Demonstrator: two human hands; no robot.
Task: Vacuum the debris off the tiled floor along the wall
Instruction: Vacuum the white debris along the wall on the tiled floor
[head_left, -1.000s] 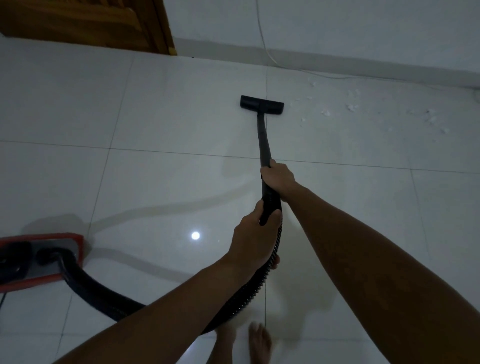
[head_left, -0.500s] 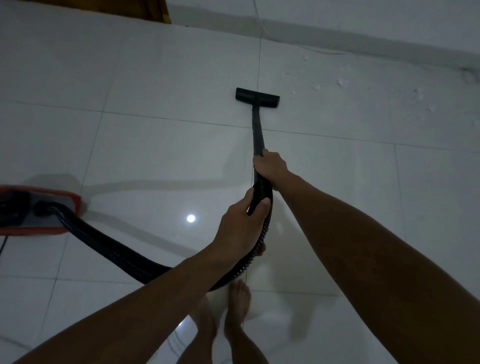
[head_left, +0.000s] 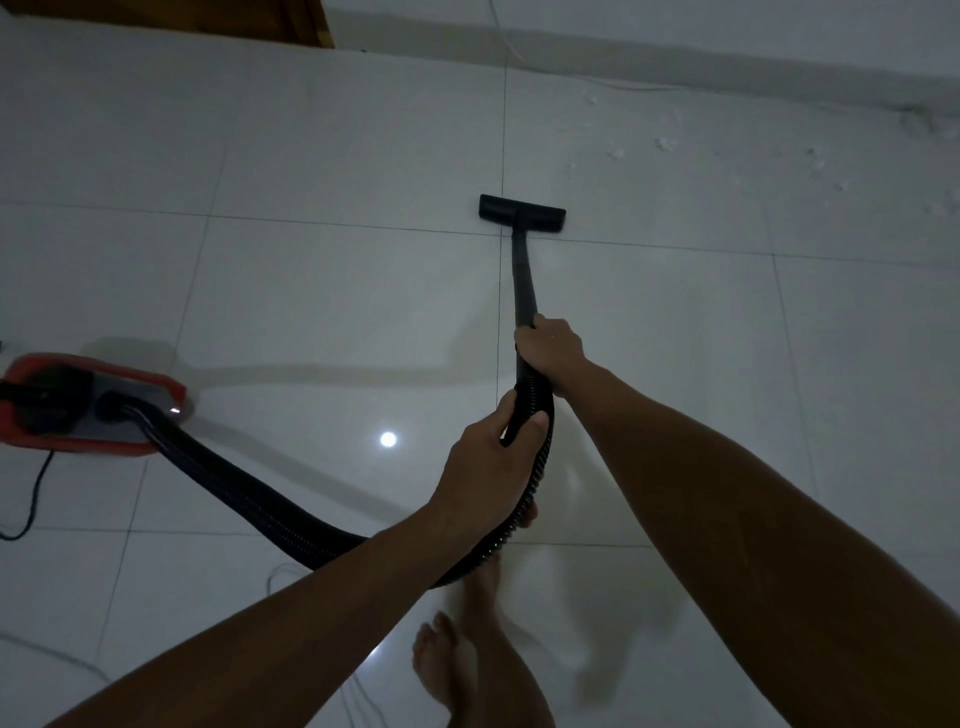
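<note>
Two bare hands hold one black vacuum wand (head_left: 523, 283). The right hand (head_left: 549, 347) sits higher up the tube, its fingers curled close together around it where the rigid wand meets the ribbed hose (head_left: 249, 486). The left hand (head_left: 485, 470) grips lower down, on the ribbed hose itself, with the thumb lying along the top and the fingers wrapped underneath, mostly hidden.

The wand ends in one flat black floor nozzle (head_left: 521, 210), which rests on the white tiled floor (head_left: 311, 291) just beyond a grout line, well short of the wall (head_left: 727, 31).

The debris (head_left: 665, 144) lies to the right of the nozzle and nearer the wall: small white flecks scattered over the tile toward the baseboard, too many and too faint to count.

The hose curves back to one red and grey vacuum body (head_left: 78, 402) at the left edge. One dark cord (head_left: 28, 501) trails from it. One thin white cable (head_left: 511, 44) runs down the wall and along the baseboard. Two bare feet (head_left: 441, 660) show at the bottom, blurred.
</note>
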